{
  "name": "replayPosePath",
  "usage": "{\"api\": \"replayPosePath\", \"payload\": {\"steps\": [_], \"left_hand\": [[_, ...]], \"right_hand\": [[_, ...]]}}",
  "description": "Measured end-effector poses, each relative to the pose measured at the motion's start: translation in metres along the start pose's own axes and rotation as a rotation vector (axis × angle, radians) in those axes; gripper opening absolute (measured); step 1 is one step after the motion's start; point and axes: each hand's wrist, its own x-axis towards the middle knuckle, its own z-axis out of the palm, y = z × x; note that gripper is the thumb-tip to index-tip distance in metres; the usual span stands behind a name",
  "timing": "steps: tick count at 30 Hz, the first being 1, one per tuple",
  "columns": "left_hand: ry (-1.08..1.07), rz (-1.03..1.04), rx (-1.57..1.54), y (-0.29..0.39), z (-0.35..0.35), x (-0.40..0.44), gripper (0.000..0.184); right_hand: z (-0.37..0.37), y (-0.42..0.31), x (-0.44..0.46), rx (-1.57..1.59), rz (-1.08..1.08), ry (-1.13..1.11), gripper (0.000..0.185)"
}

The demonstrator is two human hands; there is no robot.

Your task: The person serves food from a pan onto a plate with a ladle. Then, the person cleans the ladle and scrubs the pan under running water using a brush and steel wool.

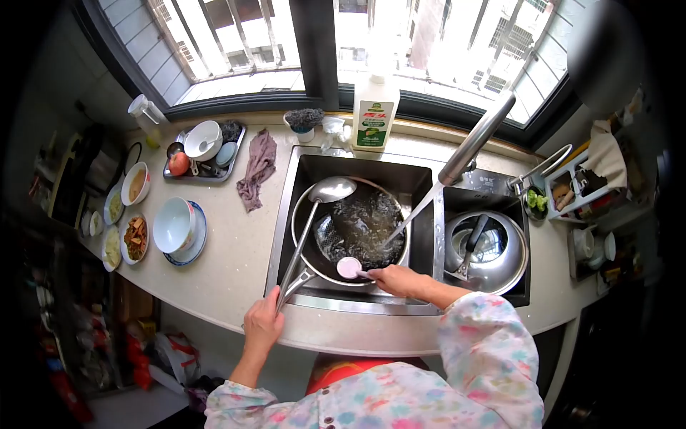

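A person in a white garment patterned with pink, blue and yellow works at a double-basin stainless-steel sink (281,254) below a bright window, the left hand (263,322) clasped around the handle of a long silver metal ladle (332,189) and the right hand (400,281) gripping a small utensil with a round, pale-pink head (349,268). The ladle's bowl rests over the far rim of a wide, round metal pan (304,222) in the left basin, while the pink head sits at its near edge. The pan's own handle runs close to the left hand; whether that grip takes it in as well cannot be told. Water streams into the pan from a tall silver tap (477,139). A domed silver lid (507,261) with a black handle lies in the right basin. On the pale bench (221,275) to the left are a crumpled mauve cloth (257,168), a white bowl (174,225) on a blue-rimmed plate (204,239), and several dishes of food.
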Motion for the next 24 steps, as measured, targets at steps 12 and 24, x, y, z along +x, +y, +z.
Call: {"api": "replayPosePath", "payload": {"steps": [12,24], "left_hand": [[0.004,-0.006,0.037,-0.004,0.0,0.008,0.052],[-0.148,-0.17,0.058,0.008,-0.005,0.015,0.054]], "right_hand": [[0.006,0.005,0.029,0.252,-0.014,0.036,0.034],[0.011,0.055,0.015,-0.237,0.33,0.296,0.025]]}}
